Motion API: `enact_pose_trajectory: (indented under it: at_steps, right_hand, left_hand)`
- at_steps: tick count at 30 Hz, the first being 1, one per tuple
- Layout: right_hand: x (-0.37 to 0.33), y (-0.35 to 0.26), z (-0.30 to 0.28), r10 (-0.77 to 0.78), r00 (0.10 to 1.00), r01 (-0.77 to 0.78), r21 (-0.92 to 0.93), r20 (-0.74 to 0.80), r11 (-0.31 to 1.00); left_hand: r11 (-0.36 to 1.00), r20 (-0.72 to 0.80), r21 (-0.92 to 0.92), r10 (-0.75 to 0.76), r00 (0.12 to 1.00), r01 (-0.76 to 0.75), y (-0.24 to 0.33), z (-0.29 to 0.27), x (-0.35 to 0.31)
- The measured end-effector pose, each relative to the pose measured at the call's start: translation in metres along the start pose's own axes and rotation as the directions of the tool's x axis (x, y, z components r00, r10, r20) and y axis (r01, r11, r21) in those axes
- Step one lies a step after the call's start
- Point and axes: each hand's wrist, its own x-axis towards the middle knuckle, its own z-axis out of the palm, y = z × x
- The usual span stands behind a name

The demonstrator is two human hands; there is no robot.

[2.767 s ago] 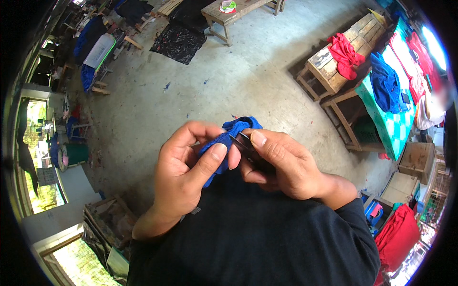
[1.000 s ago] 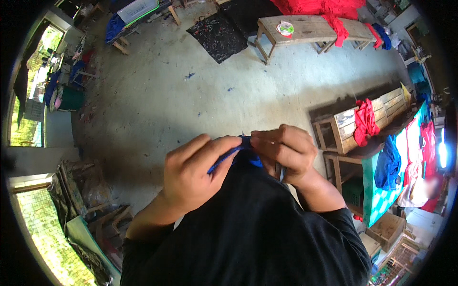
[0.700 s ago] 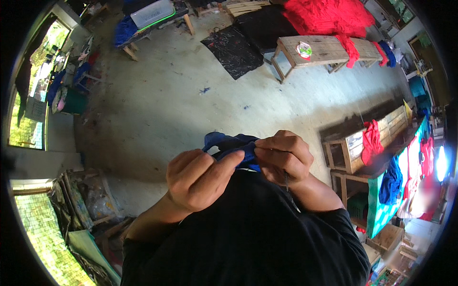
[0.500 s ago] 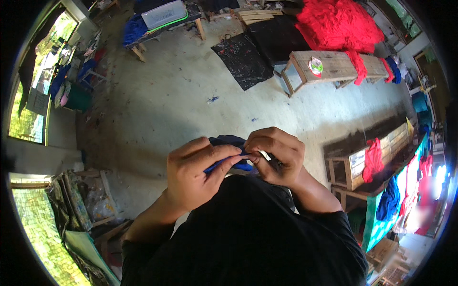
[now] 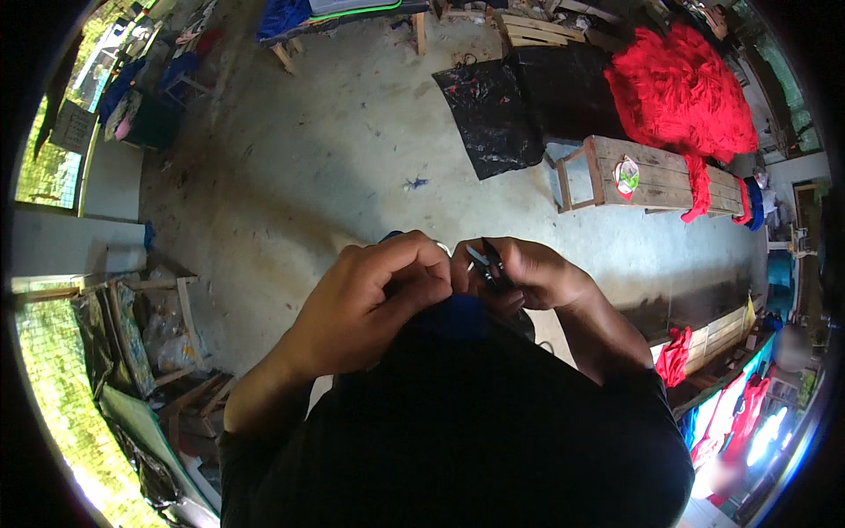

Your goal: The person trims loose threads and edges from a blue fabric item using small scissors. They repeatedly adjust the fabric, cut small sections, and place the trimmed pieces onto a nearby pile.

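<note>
My left hand (image 5: 374, 295) is closed, thumb and bent fingers pinching dark blue cloth (image 5: 455, 319) close to my chest. Most of that cloth is hidden by the hand or lost in the shade against my black shirt. Right beside it, my right hand (image 5: 541, 275) grips small thread snips (image 5: 493, 271). Their two short blades stand apart and point up toward the left hand. The fingertips of both hands are almost touching; whether a thread runs between them is too small to tell.
Beyond the grey concrete floor (image 5: 290, 167) stands a wooden bench (image 5: 656, 172) with red cloth over it. Behind lie a large red fabric heap (image 5: 682, 92) and black plastic sheeting (image 5: 493, 123). A low wooden table (image 5: 704, 348) is at right, wooden frames (image 5: 189, 326) at left.
The snips' blades now show in my right hand, which has turned. My left hand has curled its fingers and come nearer my chest. The whole view has shifted, with the room's furniture moving rightward.
</note>
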Motion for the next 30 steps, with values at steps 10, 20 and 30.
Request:
enact_pose_trajectory:
  at_steps: [10,20,30]
  right_hand:
    - [0.077,-0.057,0.008,-0.163,0.977,0.118,-0.286,-0.137,0.951]
    - [0.11,-0.051,0.052,-0.234,0.948,0.118,-0.445,-0.217,0.888]
    - [0.156,-0.053,0.068,-0.118,0.949,-0.017,-0.424,-0.292,0.906]
  left_hand:
    - [0.92,0.103,0.332,0.186,0.977,-0.21,0.013,-0.098,0.063]
    - [0.922,0.378,0.257,0.181,0.908,-0.291,0.007,-0.149,0.056]
    - [0.923,0.328,0.253,0.2,0.923,-0.29,-0.008,-0.194,0.04]
